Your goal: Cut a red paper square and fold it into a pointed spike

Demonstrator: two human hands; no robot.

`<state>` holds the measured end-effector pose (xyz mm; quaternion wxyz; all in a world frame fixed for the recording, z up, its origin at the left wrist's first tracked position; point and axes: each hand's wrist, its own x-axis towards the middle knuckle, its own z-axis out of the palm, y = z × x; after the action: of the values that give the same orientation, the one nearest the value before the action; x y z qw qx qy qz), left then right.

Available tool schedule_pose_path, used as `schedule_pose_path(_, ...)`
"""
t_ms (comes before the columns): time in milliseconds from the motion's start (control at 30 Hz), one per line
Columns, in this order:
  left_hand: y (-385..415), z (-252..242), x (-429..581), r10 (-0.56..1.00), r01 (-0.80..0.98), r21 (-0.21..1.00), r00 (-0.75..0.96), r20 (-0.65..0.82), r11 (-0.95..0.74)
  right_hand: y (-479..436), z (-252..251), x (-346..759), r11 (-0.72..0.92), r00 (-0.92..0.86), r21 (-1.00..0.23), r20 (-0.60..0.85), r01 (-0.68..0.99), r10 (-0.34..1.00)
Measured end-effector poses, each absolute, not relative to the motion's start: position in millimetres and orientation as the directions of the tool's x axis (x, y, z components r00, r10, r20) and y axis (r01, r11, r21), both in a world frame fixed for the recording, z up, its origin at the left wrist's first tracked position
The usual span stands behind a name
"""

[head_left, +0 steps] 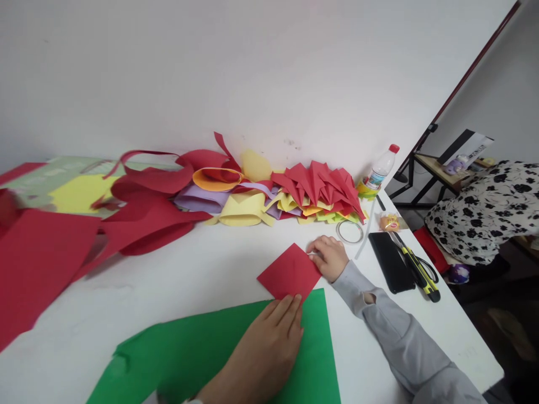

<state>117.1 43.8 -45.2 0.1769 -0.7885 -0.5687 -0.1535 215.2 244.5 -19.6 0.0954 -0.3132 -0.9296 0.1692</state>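
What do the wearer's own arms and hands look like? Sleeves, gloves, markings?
Right hand: ungloved, long plain grey sleeve with an open slit near the cuff. Left hand: ungloved; pale sliver at the wrist, too cropped to identify.

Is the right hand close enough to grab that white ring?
Probably yes: the white ring lies just beyond the right hand and nothing visible blocks the way, though that hand is at the red paper.
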Motion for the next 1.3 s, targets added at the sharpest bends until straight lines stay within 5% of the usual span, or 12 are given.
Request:
schedule_pose_path(500,23,-41,127,0.813,0.92,-0.197,0.392,0.43,-0.34,244,-22,217,0.754,-0.783,-0.383,0.113,0.534,0.612)
schedule_pose_path(767,60,-20,63,0.83,0.926,0.175,0.203,0.519,-0.336,246,-28,221,0.795,-0.792,-0.404,0.226,0.453,0.567)
schedule_pose_path(967,72,-10,12,0.925,0.955,0.214,0.116,0.363,-0.204,234,-24,226,0.925,-0.845,-0.353,0.444,0.14,0.297)
schedule_pose_path(1100,69,-7,17,0.952,0.953,0.237,0.119,0.283,-0.19,226,-26,225,0.955,-0.914,-0.298,0.382,0.016,0.134)
schedule_pose_path(1300,69,2,25,0.971,0.937,0.301,0.117,0.207,-0.177,227,-29,223,0.959,-0.942,-0.283,0.316,0.02,0.113)
